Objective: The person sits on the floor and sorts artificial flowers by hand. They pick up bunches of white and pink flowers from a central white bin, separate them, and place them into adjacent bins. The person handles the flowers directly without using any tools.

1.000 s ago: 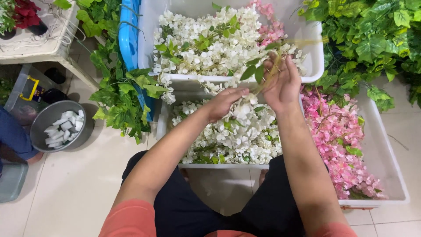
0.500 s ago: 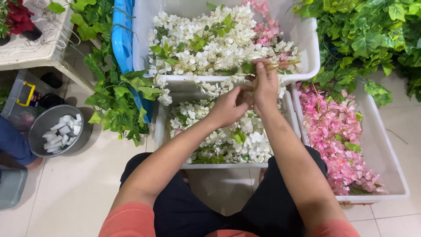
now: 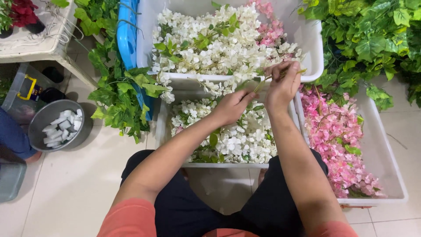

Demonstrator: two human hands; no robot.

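Thin green flower stem [image 3: 263, 81] is held over the near tub's far rim: right hand [image 3: 283, 85] pinches one end, left hand [image 3: 232, 105] grips the other. Near white tub [image 3: 228, 165] is full of white blossoms, far tub [image 3: 313, 66] heaped too, pink flowers [image 3: 337, 136] to the right. Plenty still unsorted, I'd judge.

No packages, labels, signs or screens, apparently.

Both hands meet above the middle tub [image 3: 173, 131] of white flowers: the left hand [image 3: 232, 106] and right hand [image 3: 283, 85] pinch one thin green stem [image 3: 268, 79]. Pink flowers [image 3: 335, 140] lie at three o'clock.
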